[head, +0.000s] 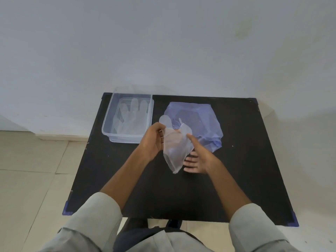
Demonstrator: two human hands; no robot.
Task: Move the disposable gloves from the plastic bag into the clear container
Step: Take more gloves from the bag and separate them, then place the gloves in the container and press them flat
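1. While one thin translucent glove (175, 150) hangs above the table's middle, the left hand (153, 140) pinches its upper edge; its finger end sticks up toward the far side and the cuff droops near.
2. Right hand (198, 157) is spread with fingers loose, palm just beside the glove's lower part; touching or only supporting, cannot tell.
3. Bluish plastic bag (201, 122) lies crumpled just right and far of the glove; whether more gloves remain inside, cannot tell.
4. Clear container (127, 120) sits at the far left, lid off, with at least one glove (129, 117) lying flat in it.
5. Step, by my read: the glove is out of the bag and mid-transfer. The next move calls for carrying it left and far over the container's near-right rim, then letting go so it lies flat.
6. Black table (245, 170) is bare on the near side and right, with plenty of room. The container sits close to the far-left table edge, so avoid nudging it.
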